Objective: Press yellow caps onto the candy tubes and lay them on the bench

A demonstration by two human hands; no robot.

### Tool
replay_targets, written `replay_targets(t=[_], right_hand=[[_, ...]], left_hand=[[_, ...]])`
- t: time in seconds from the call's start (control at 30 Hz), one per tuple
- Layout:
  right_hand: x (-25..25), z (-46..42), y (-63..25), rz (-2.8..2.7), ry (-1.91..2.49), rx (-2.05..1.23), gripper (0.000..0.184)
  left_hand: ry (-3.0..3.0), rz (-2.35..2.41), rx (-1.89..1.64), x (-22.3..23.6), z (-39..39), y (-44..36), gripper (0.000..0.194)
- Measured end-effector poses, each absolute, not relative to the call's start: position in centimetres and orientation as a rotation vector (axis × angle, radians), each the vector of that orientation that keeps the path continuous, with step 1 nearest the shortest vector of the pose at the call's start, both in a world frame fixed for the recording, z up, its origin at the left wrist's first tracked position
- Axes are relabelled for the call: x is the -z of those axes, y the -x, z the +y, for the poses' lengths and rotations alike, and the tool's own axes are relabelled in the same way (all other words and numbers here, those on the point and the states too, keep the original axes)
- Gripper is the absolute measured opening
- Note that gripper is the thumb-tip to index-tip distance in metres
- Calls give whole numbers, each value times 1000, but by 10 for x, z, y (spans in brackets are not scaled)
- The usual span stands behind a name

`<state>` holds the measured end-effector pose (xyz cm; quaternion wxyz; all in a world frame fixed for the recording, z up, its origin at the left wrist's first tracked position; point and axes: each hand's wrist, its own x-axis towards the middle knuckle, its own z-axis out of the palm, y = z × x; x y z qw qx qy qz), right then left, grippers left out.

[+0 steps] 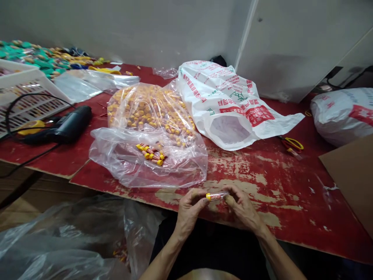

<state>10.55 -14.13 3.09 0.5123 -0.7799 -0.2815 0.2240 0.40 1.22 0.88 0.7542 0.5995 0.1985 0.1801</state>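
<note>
Between my two hands, over the table's front edge, lies a small clear tube (pixel 217 196) with a yellow cap and reddish print. The thumb and fingers of my left hand (pixel 189 208) pinch its capped end. My right hand (pixel 240 206) grips the clear end. Beyond them, a clear plastic bag (pixel 116 155) lies with its mouth toward me. Many yellow-capped tubes (pixel 145 112) fill its back part, and several loose tubes (pixel 151 154) rest near the mouth.
A white printed sack (pixel 215 89) lies open behind. To the left are a black heat gun (pixel 71 124) with its cord and a white basket (pixel 35 89). Yellow-handled scissors (pixel 294 144), a cardboard box (pixel 352 179) and another sack (pixel 340 112) are on the right.
</note>
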Motion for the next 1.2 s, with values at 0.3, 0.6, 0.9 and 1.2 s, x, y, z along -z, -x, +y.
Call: replay_targets(t=[0.3, 0.6, 0.9, 1.2], right_hand=[[-3, -196, -185, -120, 2127, 57, 46], [24, -224, -229, -330, 2809, 556, 37], [-8, -111, -275, -783, 2617, 504, 28], [-18, -18, -328, -837, 2753, 91, 23]], left_hand=[[-2067, 708, -812, -20, 76, 0, 17], [-2636, 996, -579, -17, 172, -28, 21], [-2782, 972, -687, -4, 175, -19, 31], [-1320, 828, -699, -16, 118, 6, 46]])
